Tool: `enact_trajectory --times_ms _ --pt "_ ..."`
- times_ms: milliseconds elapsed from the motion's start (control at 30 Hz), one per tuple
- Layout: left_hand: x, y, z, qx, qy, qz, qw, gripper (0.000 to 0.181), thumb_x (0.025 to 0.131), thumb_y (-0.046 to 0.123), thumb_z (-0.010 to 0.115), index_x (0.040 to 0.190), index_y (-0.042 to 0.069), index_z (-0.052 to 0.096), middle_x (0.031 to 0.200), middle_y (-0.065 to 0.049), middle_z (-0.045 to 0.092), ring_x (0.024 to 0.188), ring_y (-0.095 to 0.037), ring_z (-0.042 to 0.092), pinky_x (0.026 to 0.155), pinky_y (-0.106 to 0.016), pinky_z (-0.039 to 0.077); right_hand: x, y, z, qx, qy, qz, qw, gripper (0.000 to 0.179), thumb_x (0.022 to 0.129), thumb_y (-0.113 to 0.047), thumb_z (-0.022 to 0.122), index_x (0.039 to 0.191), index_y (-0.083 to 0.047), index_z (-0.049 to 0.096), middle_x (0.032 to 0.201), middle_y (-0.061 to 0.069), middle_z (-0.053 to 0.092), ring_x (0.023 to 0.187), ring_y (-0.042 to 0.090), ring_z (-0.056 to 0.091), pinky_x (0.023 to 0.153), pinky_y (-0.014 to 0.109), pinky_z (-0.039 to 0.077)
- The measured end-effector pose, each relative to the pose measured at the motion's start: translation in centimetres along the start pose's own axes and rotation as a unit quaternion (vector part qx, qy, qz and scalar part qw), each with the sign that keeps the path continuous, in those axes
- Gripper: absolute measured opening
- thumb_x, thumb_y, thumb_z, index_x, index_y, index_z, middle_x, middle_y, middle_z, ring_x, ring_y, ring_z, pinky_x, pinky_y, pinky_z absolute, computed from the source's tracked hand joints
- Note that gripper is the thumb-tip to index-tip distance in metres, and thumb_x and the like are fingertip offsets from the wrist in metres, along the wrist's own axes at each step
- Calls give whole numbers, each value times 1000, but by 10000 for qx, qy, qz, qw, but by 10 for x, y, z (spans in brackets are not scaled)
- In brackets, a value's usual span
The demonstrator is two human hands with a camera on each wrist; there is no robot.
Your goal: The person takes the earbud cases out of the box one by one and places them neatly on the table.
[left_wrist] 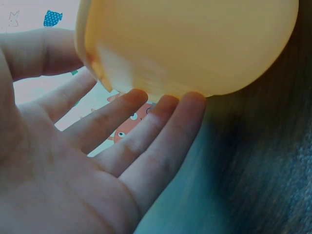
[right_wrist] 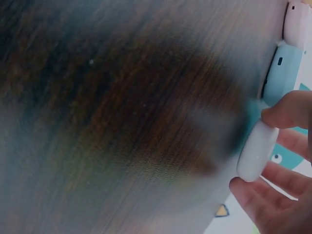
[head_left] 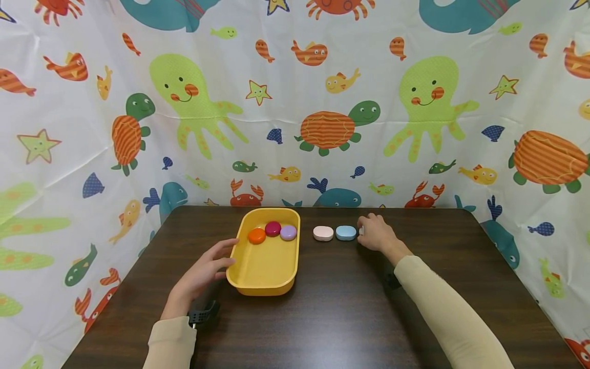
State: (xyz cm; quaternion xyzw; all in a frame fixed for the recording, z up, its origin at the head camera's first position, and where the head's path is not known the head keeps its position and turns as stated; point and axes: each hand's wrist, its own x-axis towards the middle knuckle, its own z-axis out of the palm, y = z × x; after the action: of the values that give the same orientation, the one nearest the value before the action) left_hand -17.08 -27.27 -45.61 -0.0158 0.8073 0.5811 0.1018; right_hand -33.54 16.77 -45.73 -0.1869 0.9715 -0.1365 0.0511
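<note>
My left hand rests its spread, loosely bent fingertips against the left wall of a yellow tray. In the left wrist view the fingertips meet the tray's outer side. Inside the tray, toward its far end, lie an orange disc, a dark red disc and a lilac disc. My right hand pinches a smooth white oval case between thumb and fingers. Just left of it sit a light blue oval case and a pale pink oval case, side by side.
Everything stands on a dark wood-grain table. A white curtain printed with sea animals hangs behind the far edge and along both sides. A dark band circles the left wrist.
</note>
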Motion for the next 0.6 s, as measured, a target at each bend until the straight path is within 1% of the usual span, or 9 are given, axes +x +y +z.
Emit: enact_trajectory --times_ms 200,400,600 --pt "0 0 -1 -13 5 16 10000 61 103 21 56 158 14 30 162 -20 27 138 -43 43 107 -52 46 1 3 2 17 -72 -19 10000 29 90 -20 68 117 -8 65 119 17 57 110 35 49 85 55 53" --pt "1 0 -2 -25 3 2 10000 61 103 21 57 158 15 30 162 -19 26 138 -43 43 107 -52 46 0 3 1 56 -112 6 9999 33 91 -21 68 121 -8 64 123 19 56 111 36 49 87 56 53" --pt "1 0 -2 -16 -3 15 10000 61 103 21 56 158 14 30 162 -20 26 138 -43 42 107 -52 46 -1 2 -3 37 -50 -61 10000 34 91 -19 67 122 -7 65 122 19 56 112 37 50 89 58 53"
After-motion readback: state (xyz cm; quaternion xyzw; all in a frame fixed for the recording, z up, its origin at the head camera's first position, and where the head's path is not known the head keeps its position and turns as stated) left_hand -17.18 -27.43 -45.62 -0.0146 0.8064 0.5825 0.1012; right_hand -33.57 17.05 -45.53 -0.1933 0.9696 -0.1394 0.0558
